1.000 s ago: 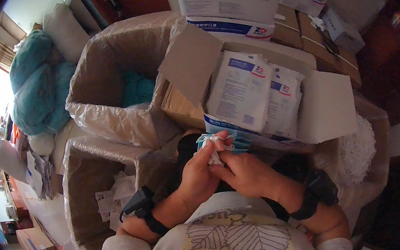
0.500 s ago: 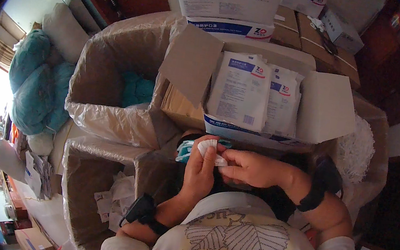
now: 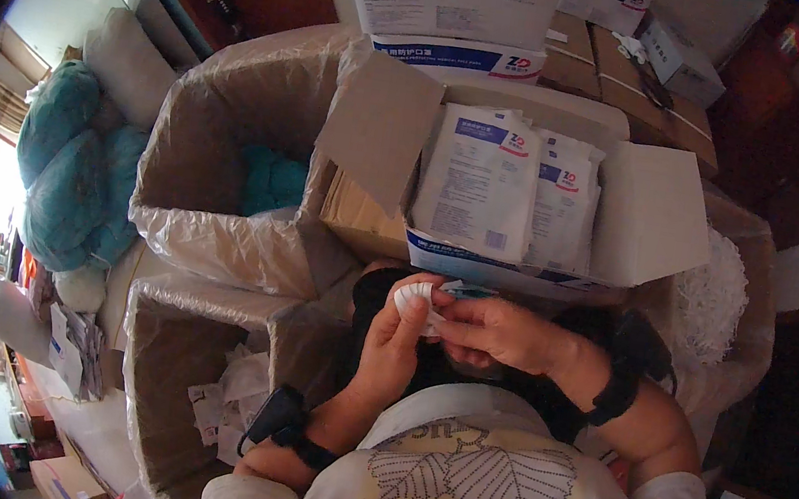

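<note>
Gripping a white bundle in the left hand, with fingers curled nearly closed and thumb pressed against it. Pinching with bent fingers of the right hand at the bundle's right side; impossible to tell whether on the bundle or on a blue piece showing just beyond. Held together above the lap, near the front of an open box of white packets. Likely to spring loose if unclamped by the left thumb, being apparently soft. Could drop into the dark lap if loosened by both hands at once, or snag if pushed against the open box. Farther left, an upper lined box with blue cloth inside. Farther right, white strings, liable to tangle if brushed.
</note>
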`<state>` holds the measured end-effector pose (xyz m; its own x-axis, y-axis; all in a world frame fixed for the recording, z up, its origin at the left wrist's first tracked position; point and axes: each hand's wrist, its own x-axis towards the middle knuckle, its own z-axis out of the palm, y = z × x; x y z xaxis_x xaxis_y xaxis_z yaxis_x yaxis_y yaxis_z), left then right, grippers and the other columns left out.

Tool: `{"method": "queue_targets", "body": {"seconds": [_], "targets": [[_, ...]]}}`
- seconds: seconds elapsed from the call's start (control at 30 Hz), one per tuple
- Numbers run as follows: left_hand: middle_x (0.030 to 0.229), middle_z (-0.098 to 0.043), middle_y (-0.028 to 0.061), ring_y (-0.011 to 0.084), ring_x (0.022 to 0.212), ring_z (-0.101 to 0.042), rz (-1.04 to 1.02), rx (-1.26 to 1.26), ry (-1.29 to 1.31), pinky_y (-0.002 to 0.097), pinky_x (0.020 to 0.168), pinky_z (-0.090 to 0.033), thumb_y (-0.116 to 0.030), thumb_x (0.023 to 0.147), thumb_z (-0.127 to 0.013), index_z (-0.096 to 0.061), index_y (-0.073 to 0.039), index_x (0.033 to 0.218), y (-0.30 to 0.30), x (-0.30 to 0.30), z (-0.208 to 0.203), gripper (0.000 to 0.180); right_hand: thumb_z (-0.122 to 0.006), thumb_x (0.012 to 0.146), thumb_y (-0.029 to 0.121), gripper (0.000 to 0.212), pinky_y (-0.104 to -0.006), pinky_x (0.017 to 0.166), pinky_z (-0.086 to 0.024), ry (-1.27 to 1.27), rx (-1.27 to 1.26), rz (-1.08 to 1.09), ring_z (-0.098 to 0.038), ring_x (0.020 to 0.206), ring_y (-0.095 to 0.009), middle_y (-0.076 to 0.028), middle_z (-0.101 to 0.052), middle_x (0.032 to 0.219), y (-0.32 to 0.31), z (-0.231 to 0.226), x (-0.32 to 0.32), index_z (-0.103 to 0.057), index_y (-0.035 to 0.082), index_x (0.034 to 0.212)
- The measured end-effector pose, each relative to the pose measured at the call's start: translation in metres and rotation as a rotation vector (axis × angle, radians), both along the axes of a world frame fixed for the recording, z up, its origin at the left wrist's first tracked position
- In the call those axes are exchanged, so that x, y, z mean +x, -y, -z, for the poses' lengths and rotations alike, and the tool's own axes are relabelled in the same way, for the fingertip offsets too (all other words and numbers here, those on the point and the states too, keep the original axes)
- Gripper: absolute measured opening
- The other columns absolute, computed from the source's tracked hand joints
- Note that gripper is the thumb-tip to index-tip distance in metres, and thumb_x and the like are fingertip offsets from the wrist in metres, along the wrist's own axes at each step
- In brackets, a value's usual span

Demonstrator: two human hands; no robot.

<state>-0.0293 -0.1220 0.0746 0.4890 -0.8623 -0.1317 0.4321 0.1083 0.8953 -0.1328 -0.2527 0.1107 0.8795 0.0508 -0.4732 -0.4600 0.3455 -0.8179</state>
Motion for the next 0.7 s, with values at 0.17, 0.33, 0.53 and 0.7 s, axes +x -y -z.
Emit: {"method": "queue_targets", "body": {"seconds": [0.17, 0.33, 0.53, 0.7], "targets": [[0.098, -0.054, 0.0042, 0.0104, 0.089, -0.050, -0.097, 0.063, 0.052, 0.0233, 0.077, -0.041, -0.024, 0.094, -0.038, -0.049, -0.002, 0.108, -0.001, 0.001, 0.006, 0.029, -0.051, 0.088, 0.020, 0.015, -0.0224, 0.053, -0.038, 0.064, -0.411, 0.149, -0.047, 0.058, -0.009, -0.002, -0.051, 0.067, -0.005, -0.014, -0.002, -0.047, 0.006, 0.093], [0.101, -0.054, 0.0065, 0.0148, 0.093, -0.051, -0.122, 0.025, -0.330, 0.0289, 0.082, -0.040, -0.027, 0.093, -0.037, -0.048, -0.001, 0.110, 0.003, -0.003, -0.001, 0.033, -0.055, 0.083, 0.014, 0.019, -0.0328, 0.058, -0.043, 0.354, -0.886, 0.170, -0.057, 0.063, -0.024, -0.011, -0.056, 0.070, -0.015, -0.013, -0.001, -0.045, 0.006, 0.097], [0.103, -0.054, 0.0073, 0.0154, 0.096, -0.051, -0.109, 0.011, -0.369, 0.0290, 0.085, -0.039, -0.025, 0.094, -0.036, -0.049, 0.000, 0.111, 0.004, -0.008, -0.006, 0.033, -0.058, 0.078, 0.014, 0.022, -0.0386, 0.061, -0.046, 0.378, -1.140, 0.110, -0.058, 0.072, -0.033, -0.015, -0.058, 0.076, -0.022, -0.007, 0.003, -0.046, 0.007, 0.096], [0.103, -0.055, 0.0050, 0.0129, 0.097, -0.051, -0.149, 0.058, -0.304, 0.0253, 0.087, -0.038, -0.023, 0.094, -0.035, -0.050, -0.001, 0.108, 0.008, -0.014, -0.011, 0.031, -0.058, 0.078, 0.019, 0.020, -0.0415, 0.064, -0.047, 0.316, -1.183, 0.073, -0.058, 0.075, -0.034, -0.016, -0.059, 0.082, -0.024, -0.004, 0.008, -0.049, 0.006, 0.091]]}}
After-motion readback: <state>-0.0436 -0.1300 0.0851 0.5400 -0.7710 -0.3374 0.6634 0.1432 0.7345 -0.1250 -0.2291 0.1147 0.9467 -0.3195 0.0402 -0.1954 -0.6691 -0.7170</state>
